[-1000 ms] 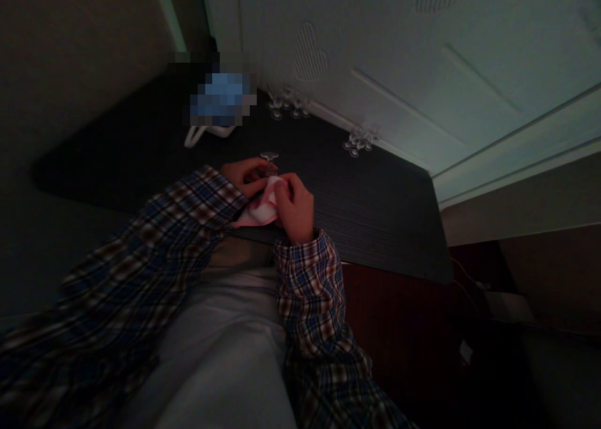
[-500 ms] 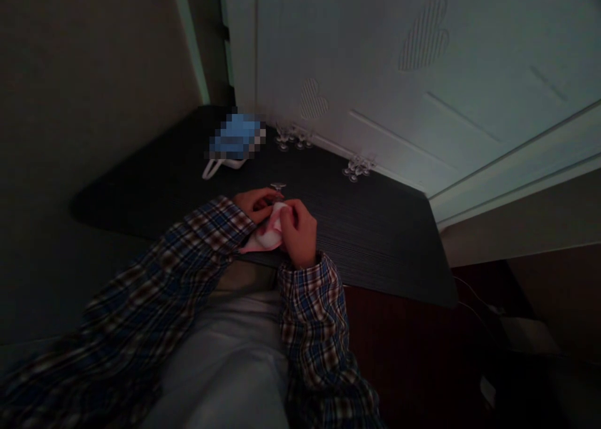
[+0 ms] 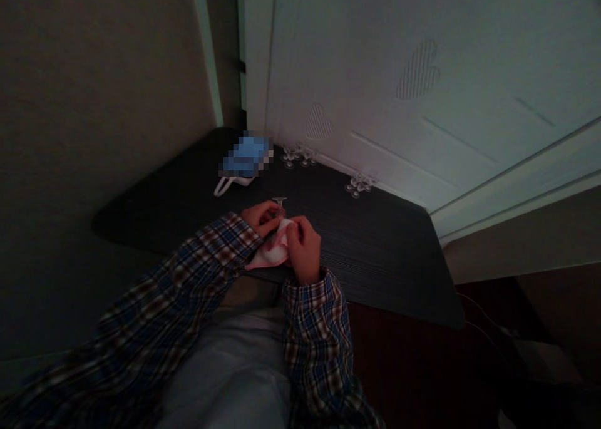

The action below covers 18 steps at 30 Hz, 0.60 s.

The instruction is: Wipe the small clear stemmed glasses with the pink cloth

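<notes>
Just below the frame's centre, the left hand (image 3: pixel 259 219) pinches the clear piece (image 3: pixel 280 200) and the right hand (image 3: pixel 306 248) closes on the cloth (image 3: pixel 276 251), whose bunched folds could snag and tug the piece loose.

our left hand (image 3: pixel 261 218) grips a small clear piece (image 3: pixel 280 207) with a flat round end, while our right hand (image 3: pixel 304 248) pinches a pink and white cloth (image 3: pixel 273 248) against it. on the dark tabletop (image 3: pixel 389 247) we see two clusters of similar clear pieces (image 3: pixel 359 185) near the white panel (image 3: pixel 357 72).
</notes>
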Available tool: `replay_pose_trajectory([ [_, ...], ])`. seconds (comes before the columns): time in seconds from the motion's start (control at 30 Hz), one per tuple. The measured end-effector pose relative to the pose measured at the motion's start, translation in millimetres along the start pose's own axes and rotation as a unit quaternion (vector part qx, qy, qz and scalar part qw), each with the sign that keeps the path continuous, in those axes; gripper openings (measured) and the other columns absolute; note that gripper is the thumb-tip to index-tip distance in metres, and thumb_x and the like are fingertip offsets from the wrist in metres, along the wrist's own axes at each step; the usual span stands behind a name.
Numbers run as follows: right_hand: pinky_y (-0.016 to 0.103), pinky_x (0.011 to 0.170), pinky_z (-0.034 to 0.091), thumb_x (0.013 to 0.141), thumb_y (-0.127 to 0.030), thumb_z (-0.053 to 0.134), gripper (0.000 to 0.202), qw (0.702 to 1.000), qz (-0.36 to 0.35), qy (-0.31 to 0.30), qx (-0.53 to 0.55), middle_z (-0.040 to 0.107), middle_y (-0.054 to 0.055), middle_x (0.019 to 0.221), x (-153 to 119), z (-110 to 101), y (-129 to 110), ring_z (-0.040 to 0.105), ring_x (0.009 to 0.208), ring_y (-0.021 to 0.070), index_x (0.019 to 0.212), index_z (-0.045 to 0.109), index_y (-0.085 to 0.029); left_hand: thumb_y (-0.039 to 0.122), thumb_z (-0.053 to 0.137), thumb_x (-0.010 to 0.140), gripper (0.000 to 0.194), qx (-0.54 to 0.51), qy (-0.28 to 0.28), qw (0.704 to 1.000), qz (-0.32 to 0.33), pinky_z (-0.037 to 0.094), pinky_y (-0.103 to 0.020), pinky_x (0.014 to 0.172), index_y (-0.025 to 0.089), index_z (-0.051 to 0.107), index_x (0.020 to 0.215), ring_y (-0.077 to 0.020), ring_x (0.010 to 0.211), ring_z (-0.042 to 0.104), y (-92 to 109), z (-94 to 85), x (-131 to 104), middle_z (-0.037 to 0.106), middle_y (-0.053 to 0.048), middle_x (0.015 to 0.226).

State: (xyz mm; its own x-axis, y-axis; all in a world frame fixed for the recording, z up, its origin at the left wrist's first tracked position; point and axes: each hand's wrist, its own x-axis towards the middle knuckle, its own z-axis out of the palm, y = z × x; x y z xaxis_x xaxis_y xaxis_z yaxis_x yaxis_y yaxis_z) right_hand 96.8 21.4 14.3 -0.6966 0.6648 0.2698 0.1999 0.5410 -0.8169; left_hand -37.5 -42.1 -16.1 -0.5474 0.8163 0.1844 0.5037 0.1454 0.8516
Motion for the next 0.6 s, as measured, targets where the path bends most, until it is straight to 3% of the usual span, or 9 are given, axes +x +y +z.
replay_pose_trajectory([
  [0.13,0.021,0.059,0.036,0.083,-0.032,0.031,0.025,1.0,0.012,0.011,-0.004,0.055,-0.002,0.069,-0.1,2.3,3.1,0.05,0.062,0.0109,0.081,0.053,-0.021,0.04,0.049,0.07,0.032,-0.005,0.004,1.0,-0.004,0.047,-0.024,0.057,0.017,0.054,0.091,-0.0132,0.064,0.056,1.5,0.3,-0.4,0.062,-0.004,0.084],
  [0.3,0.019,0.059,0.034,0.083,-0.031,0.031,0.025,0.999,0.029,0.022,-0.003,0.053,-0.003,0.067,-0.8,4.5,6.4,0.048,0.062,0.0091,0.08,0.053,-0.019,0.038,0.047,0.073,0.034,0.01,-0.03,0.999,0.011,0.046,-0.022,0.06,0.015,0.055,0.097,-0.012,0.068,0.055,6.0,-1.7,-2.9,0.061,-0.005,0.088],
  [0.6,0.019,0.057,0.033,0.083,-0.03,0.033,0.023,0.999,0.051,0.009,0.014,0.054,-0.003,0.066,-1.1,5.1,3.5,0.049,0.061,0.0089,0.078,0.053,-0.019,0.033,0.045,0.077,0.031,-0.004,-0.023,1.0,0.009,0.046,-0.023,0.062,0.014,0.057,0.098,-0.0124,0.07,0.056,5.0,-0.5,-5.8,0.061,-0.007,0.095],
])
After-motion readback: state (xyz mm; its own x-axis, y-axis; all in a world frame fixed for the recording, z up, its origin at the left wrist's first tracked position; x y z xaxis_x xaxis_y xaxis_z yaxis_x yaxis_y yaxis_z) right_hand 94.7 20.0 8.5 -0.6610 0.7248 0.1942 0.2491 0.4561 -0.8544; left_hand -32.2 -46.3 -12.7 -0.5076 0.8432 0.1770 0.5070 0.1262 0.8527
